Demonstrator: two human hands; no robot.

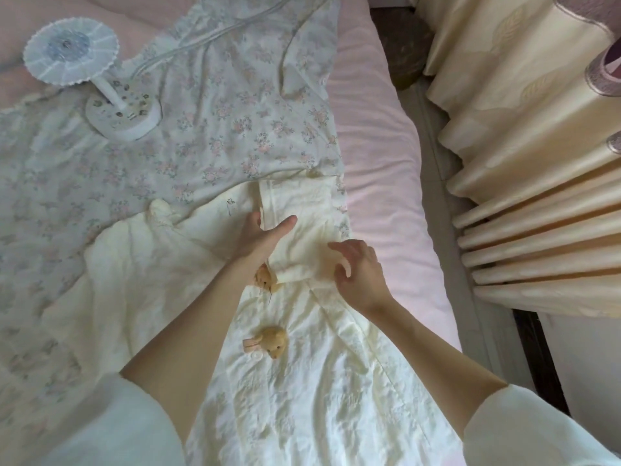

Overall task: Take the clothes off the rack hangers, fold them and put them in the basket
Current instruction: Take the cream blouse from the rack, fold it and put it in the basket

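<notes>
A cream garment lies spread on the bed, with small tan bunny-shaped ornaments down its front. Its sleeve is folded in over the chest. My left hand lies along the sleeve's left edge, thumb stretched across the cloth and fingers tucked at the fold. My right hand hovers over the sleeve's lower right corner, fingers loosely curled and holding nothing. No rack, hanger or basket is in view.
A floral quilt covers the bed under the garment, on a pink sheet. A small white fan with a cord stands at the back left. Cream curtains hang to the right of the bed's edge.
</notes>
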